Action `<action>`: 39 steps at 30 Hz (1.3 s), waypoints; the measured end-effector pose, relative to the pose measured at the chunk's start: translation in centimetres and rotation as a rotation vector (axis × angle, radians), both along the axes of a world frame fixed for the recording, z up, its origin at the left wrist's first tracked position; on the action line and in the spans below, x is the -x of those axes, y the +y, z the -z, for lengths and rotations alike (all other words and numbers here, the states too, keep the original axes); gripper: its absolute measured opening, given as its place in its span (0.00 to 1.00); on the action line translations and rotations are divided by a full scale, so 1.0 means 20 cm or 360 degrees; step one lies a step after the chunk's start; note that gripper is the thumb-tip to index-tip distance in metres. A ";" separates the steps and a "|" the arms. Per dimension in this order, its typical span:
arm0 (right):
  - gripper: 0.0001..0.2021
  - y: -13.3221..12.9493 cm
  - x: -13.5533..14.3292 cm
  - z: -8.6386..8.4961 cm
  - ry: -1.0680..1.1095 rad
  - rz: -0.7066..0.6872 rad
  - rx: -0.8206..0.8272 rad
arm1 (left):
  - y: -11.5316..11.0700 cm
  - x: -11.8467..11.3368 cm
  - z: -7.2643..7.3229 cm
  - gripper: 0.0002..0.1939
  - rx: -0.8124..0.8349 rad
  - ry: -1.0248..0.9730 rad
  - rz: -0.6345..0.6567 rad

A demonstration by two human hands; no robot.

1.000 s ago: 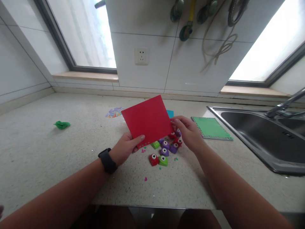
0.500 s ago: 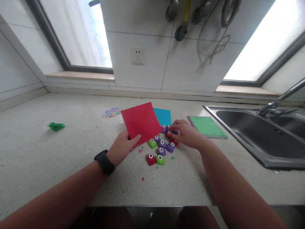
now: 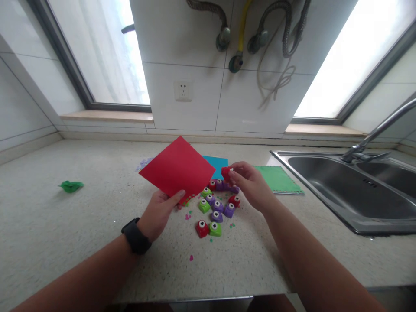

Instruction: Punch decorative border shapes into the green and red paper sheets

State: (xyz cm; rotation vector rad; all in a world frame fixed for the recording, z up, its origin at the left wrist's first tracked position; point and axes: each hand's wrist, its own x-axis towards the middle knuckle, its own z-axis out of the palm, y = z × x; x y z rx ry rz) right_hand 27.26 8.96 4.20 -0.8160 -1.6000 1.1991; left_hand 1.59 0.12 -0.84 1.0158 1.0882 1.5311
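A sheet of red paper is pinched near its lower corner by my left hand, with small holes along that edge. My right hand grips a small red punch, raised just right of the paper. Below both hands, several purple, green and red punches lie on the counter, among them a green punch, a red punch and a purple punch. Partly behind the red sheet is blue paper.
Green paper lies beside the steel sink at the right. A green crumpled piece rests at the left. Behind the red sheet is a pile of paper bits; more bits are scattered around the punches.
My right hand has lifted a red punch from the group. My left hand has turned the red sheet and moved it slightly left. The camera view has shifted.
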 end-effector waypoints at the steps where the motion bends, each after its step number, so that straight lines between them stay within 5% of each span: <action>1: 0.14 -0.01 0.01 0.00 0.0099 -0.0040 0.0039 | 0.00 0.00 -0.01 0.12 -0.0018 -0.0030 -0.0008; 7: 0.17 -0.02 0.03 0.03 0.0365 -0.0070 0.0043 | -0.01 -0.03 -0.05 0.17 -0.0019 -0.0154 -0.0028; 18: 0.18 -0.10 0.06 -0.04 0.0291 -0.0147 -0.0176 | -0.01 -0.03 -0.05 0.12 0.0093 -0.0208 -0.0140; 39: 0.19 -0.10 0.09 0.00 0.0289 -0.0250 -0.0130 | -0.01 -0.04 -0.07 0.16 0.0172 -0.0217 -0.0224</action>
